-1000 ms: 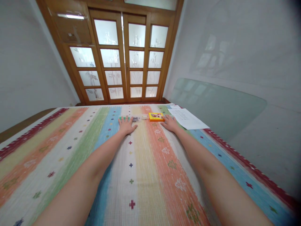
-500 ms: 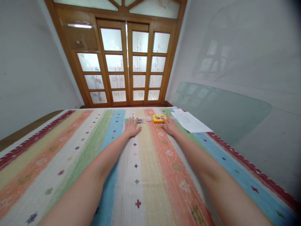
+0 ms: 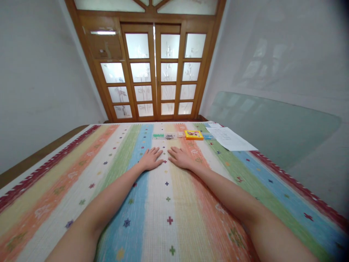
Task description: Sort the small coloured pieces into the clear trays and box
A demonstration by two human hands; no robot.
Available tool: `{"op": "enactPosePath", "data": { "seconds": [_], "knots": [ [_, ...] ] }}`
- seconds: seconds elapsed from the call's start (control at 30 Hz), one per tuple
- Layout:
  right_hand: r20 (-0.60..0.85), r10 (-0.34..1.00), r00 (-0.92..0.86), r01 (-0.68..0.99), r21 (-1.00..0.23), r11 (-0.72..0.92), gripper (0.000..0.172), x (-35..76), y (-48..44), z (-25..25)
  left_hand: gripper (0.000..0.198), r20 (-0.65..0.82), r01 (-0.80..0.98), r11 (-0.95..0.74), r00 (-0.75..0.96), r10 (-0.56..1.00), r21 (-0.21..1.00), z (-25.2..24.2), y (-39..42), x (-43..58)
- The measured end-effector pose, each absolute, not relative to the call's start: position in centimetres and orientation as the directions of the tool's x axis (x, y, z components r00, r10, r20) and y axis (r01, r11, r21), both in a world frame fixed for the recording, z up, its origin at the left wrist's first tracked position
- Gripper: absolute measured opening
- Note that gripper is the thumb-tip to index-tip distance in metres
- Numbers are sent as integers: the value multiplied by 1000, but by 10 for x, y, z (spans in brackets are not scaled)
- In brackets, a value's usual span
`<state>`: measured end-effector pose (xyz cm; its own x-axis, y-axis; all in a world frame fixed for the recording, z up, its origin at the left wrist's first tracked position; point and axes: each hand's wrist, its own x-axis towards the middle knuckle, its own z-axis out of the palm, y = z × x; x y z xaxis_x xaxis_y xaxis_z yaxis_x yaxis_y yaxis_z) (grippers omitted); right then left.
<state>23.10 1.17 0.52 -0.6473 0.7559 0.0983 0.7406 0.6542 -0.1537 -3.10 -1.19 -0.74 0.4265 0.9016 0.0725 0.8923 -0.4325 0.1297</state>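
My left hand (image 3: 151, 158) lies palm down on the striped cloth (image 3: 158, 218), its fingers spread and nothing in it. Close by on the right, my right hand (image 3: 180, 158) also rests flat and empty, fingers pointing inward. A small gap separates the two hands. Beyond them lies a row of small things: a clear packet with green pieces (image 3: 158, 136), a clear packet with dark pieces (image 3: 169, 136), a yellow and orange box (image 3: 193, 135) and a clear packet with blue pieces (image 3: 208, 136). Neither hand touches the row.
White paper sheets (image 3: 231, 139) lie at the table's far right. A pale green panel (image 3: 272, 123) is on the right wall. Wooden doors with glass panes (image 3: 155, 69) stand behind the table.
Both hands have drawn back from the row toward me and closer together. My right hand has left the yellow box's side, my left hand the green packet. The view has shifted slightly left.
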Motion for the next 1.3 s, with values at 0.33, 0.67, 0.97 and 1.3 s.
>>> {"op": "enactPosePath", "data": {
  "seconds": [0.33,0.67,0.97,1.3],
  "knots": [
    [-12,768,-641,755,-191,627,89,228,-12,11,84,21,894,-419,421,907,157,0,-20,-32],
    [-11,779,-626,763,-215,610,96,221,-17,13,90,-36,902,-402,412,910,156,3,-19,-30],
    [14,786,-618,767,-209,607,95,221,-17,11,90,-38,900,-413,421,906,136,4,-21,-32],
    [8,765,-644,747,-207,631,97,224,-13,14,90,-16,877,-459,466,885,144,6,-23,-34]
  ]
}}
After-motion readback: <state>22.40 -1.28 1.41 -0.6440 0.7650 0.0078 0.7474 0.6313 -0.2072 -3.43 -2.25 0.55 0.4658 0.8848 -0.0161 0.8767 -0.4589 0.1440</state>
